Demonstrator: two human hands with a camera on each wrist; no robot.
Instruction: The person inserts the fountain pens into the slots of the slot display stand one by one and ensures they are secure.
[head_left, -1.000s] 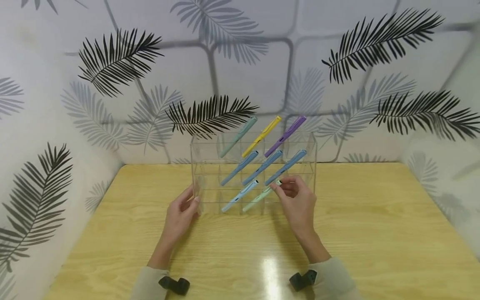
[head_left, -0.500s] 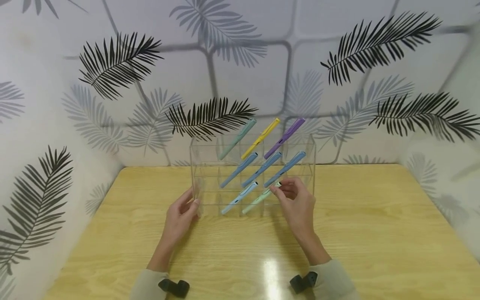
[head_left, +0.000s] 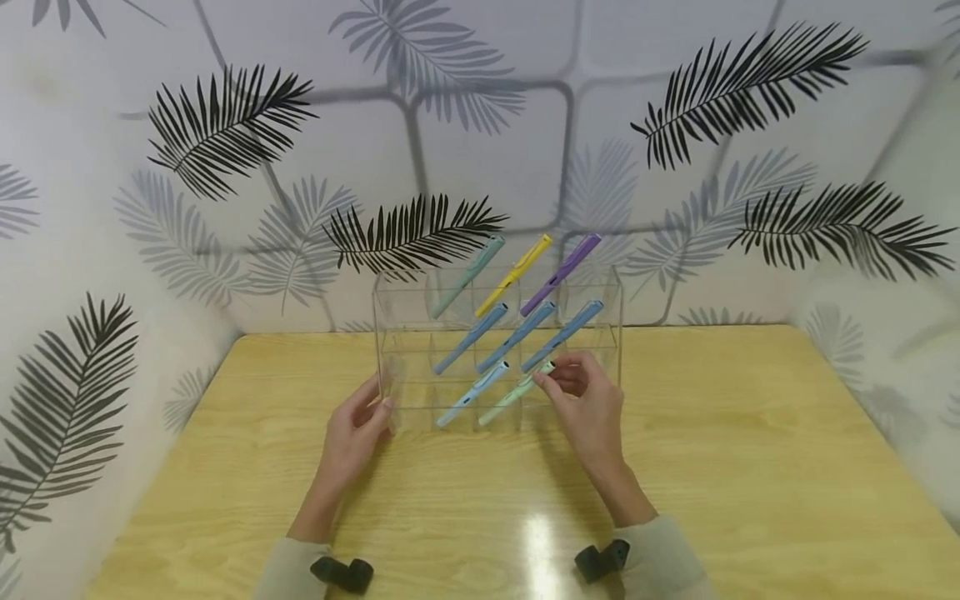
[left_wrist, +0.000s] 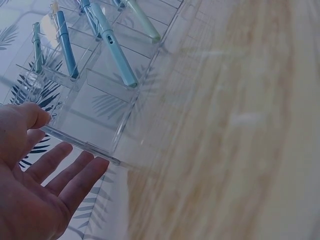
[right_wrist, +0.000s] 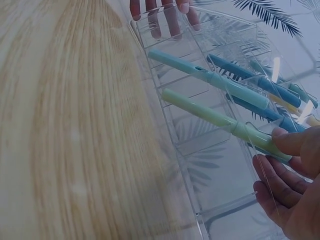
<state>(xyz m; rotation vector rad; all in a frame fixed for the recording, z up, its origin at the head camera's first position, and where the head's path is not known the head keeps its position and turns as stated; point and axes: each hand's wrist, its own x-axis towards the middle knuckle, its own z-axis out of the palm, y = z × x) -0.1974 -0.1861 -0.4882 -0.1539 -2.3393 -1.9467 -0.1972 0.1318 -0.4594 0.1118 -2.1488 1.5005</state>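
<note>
A clear tiered pen rack (head_left: 408, 408) stands on the table, its compartments bearing slanted, capped pens. My right hand (head_left: 591, 412) pinches the cap end of a pale green pen (right_wrist: 200, 111) between thumb and fingers; the pen's lower end lies in the bottom tier. Beside it in that tier rests a light blue pen (head_left: 472, 394). At the rack's left end my left hand (head_left: 352, 433) holds the side wall, thumb at the front edge and fingers along the outside. The middle tier carries three blue pens, including the right-hand blue pen (head_left: 562, 336).
In the top tier lie a sage green pen (head_left: 468, 277), a yellow pen (head_left: 513, 275) and a purple pen (head_left: 560, 274). The wooden table (head_left: 750, 467) extends to both sides. Behind the rack rises a wall (head_left: 495, 158) with a leaf pattern.
The head view has shifted slightly, so the scene sits a little further left. Both hands keep their places on the rack and the pale green pen.
</note>
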